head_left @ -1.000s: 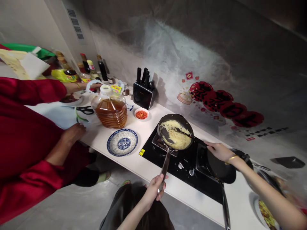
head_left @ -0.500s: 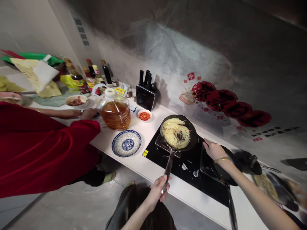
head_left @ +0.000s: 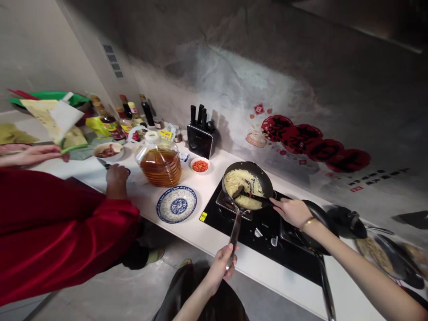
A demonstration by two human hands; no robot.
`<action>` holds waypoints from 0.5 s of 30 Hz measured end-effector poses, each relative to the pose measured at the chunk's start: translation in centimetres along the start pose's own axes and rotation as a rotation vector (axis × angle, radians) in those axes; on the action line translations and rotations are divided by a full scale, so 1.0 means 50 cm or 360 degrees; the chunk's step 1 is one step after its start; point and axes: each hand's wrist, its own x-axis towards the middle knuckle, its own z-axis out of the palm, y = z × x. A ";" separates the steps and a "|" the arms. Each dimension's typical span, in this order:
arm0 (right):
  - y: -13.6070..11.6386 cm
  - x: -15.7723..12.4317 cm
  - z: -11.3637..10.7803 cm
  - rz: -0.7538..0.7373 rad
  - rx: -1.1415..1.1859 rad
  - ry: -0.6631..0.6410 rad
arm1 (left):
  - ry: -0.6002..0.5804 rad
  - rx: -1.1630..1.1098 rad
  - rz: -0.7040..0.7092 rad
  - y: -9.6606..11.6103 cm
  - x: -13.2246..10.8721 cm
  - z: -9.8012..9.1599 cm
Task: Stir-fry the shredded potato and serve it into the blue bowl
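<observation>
A dark frying pan (head_left: 264, 180) full of pale shredded potato (head_left: 240, 183) sits on the black cooktop (head_left: 264, 223). My left hand (head_left: 223, 264) is closed around the end of the pan's long metal handle, below the counter edge. My right hand (head_left: 290, 210) is closed on a dark spatula (head_left: 254, 197) whose blade lies in the potato shreds. A second dark pan (head_left: 316, 232) sits on the right burner, under my right wrist.
A blue-patterned plate (head_left: 177, 204), an oil jug (head_left: 160, 160), a small dish of chopped chili (head_left: 199, 166) and a knife block (head_left: 199, 133) stand left of the cooktop. A person in a red sleeve (head_left: 60, 232) works at the left, holding a green stalk.
My right hand has moved left to the pan's rim and now works the spatula in the potato. The person in red has raised one hand with a green stalk.
</observation>
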 end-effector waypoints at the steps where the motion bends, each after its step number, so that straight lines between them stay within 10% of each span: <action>1: -0.018 0.024 0.004 0.0075 -0.0009 0.0015 | 0.0006 0.0006 0.0004 0.001 -0.001 0.000; 6: -0.020 0.067 0.020 0.0391 0.0104 -0.0109 | 0.0012 0.0019 0.0011 0.005 -0.002 0.003; 11: 0.064 -0.053 0.001 0.0194 0.0191 -0.0234 | -0.0002 0.0033 -0.0002 -0.001 0.001 0.001; 15: 0.025 -0.021 -0.002 0.0033 0.0075 -0.0073 | 0.0018 0.0036 0.0002 0.000 0.000 0.002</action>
